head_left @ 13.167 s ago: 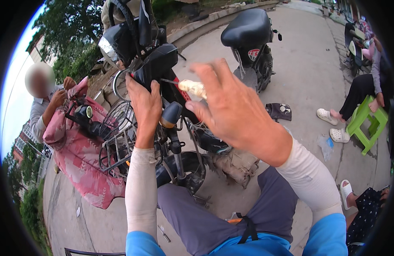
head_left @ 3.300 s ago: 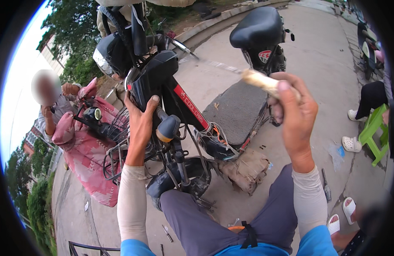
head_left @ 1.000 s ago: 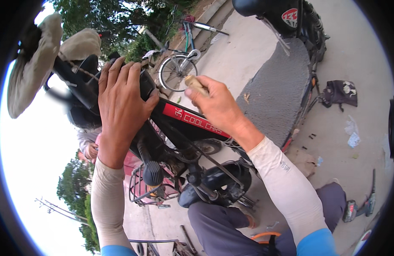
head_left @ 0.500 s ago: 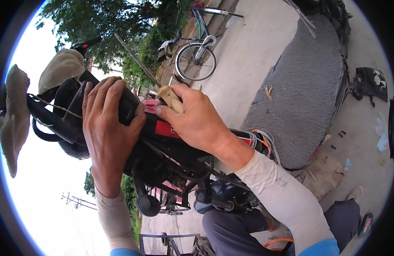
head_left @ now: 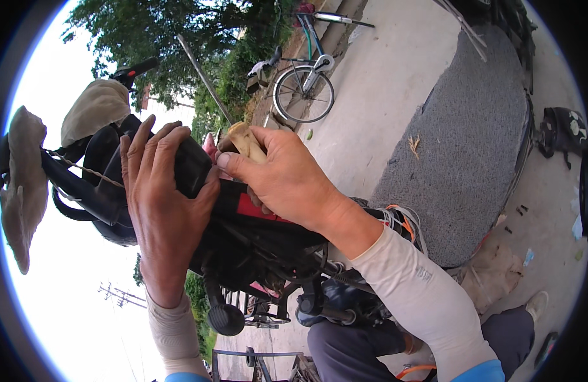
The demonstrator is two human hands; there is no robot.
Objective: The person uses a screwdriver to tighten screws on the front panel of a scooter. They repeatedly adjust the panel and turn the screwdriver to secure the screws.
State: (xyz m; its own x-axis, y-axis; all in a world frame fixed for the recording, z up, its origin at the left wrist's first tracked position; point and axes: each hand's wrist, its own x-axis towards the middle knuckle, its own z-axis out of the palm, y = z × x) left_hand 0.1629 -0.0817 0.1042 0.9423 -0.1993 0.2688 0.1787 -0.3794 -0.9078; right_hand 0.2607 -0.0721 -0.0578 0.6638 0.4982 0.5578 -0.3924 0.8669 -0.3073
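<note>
My left hand lies over the black front body of a tilted vehicle, fingers stretched apart and the thumb out to the side. Close to its right, my right hand is closed around a tan, wooden-looking handle with a flared end. Past that end a long thin grey rod slants up and left; whether it joins the handle I cannot tell. Something pink shows between the hands. Below my right fingers is a red patch on the black body. Pale cloth covers wrap the handlebar ends.
A large grey mat lies to the right. Loose wires run near its edge. A bicycle is at the back, beside trees. A black pouch and small dark pieces lie on the concrete.
My right hand has shifted slightly left and up, and the tan handle and grey rod stand steeper. My left fingers have spread a little and lifted at the tips.
</note>
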